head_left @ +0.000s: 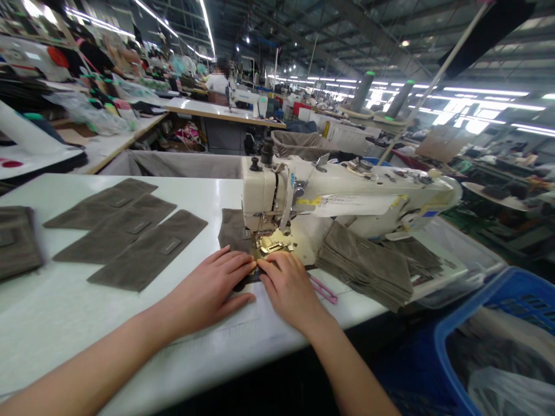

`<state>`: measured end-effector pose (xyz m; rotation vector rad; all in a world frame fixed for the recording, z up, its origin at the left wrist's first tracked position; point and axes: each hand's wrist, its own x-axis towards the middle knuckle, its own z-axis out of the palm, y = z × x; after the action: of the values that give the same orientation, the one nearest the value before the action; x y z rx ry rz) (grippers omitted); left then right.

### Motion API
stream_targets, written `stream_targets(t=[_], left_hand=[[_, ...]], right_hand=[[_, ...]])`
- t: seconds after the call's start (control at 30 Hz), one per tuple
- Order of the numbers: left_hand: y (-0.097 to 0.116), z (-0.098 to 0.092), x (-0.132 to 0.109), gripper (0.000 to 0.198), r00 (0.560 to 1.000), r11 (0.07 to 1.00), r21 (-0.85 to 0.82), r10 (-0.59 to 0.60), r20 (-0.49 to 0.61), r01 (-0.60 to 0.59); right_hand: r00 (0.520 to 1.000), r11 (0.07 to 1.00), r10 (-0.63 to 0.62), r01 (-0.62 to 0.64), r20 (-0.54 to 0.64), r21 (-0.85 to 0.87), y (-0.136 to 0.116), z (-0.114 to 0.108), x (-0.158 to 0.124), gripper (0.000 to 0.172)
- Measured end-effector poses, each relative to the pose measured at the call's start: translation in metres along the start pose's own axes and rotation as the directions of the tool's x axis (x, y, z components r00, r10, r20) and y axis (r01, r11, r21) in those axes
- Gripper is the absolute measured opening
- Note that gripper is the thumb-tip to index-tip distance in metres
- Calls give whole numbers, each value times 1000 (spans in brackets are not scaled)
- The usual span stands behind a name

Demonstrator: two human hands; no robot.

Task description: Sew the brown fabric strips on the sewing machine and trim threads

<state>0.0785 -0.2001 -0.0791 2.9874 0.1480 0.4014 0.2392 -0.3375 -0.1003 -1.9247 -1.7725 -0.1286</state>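
Observation:
A cream sewing machine [347, 199] stands on the white table [65, 312]. A grey-brown fabric piece [232, 228] lies under its presser foot [271, 245]. My left hand [214, 289] rests flat on the near end of that fabric, fingers stretched toward the foot. My right hand [288, 286] lies beside it, fingers flat and pressing the fabric just in front of the needle. The fingertips of both hands nearly touch.
Three fabric strips with small patches [130, 234] lie fanned out at left, another stack [17, 240] at the far left edge. A pile of folded pieces [368, 266] sits under the machine arm, pink snips [325, 290] nearby. A blue bin [498, 346] stands at right.

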Motion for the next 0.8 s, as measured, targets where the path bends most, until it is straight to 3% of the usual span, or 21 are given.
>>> stream_targets(t=[0.8], left_hand=[[-3,5,-1,58,998,997,51,-52,35,51]], right_hand=[[999,999,38,-38,-2,-39,0,-1,2,27]])
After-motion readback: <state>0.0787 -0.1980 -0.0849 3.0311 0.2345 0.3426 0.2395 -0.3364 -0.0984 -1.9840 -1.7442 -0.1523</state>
